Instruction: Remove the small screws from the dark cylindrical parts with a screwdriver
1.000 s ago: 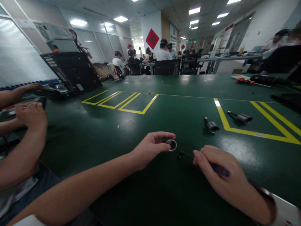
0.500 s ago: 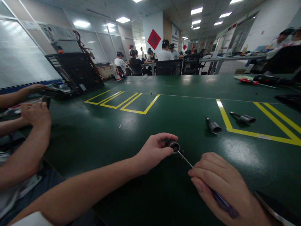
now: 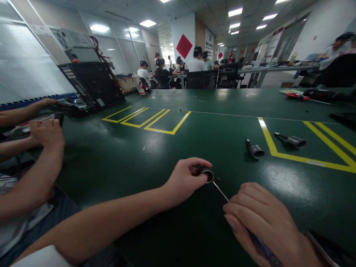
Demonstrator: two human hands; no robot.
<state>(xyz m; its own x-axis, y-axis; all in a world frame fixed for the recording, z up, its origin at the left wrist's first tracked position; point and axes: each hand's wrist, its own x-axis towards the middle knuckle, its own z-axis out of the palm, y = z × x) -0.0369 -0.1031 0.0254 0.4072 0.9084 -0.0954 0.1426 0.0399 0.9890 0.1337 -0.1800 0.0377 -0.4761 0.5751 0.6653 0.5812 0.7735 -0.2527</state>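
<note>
My left hand (image 3: 185, 181) pinches a grey metal hole saw (image 3: 208, 175) between thumb and fingers, its round open mouth turned toward my right hand. Wrapped in my right hand (image 3: 258, 218) is a screwdriver (image 3: 221, 191) with a thin shaft and a dark purple handle. Its tip is at the lower rim of the hole saw; whether it touches I cannot tell. A tiny dark ring-shaped part (image 3: 218, 178) lies on the table just beside the rim. The rear of the held hole saw is hidden by my fingers.
Two similar hole saws with shanks, one left of the yellow tape (image 3: 267, 137) and another (image 3: 296, 141) inside it, lie on the green table (image 3: 155, 167). A red-handled screwdriver (image 3: 297, 96) is farther back. At left, a co-worker's hands (image 3: 47, 131) are near a black panel (image 3: 94, 85).
The screwdriver tip has come back from inside the hole saw's mouth to its rim. My left hand keeps its grip; the view has shifted slightly.
</note>
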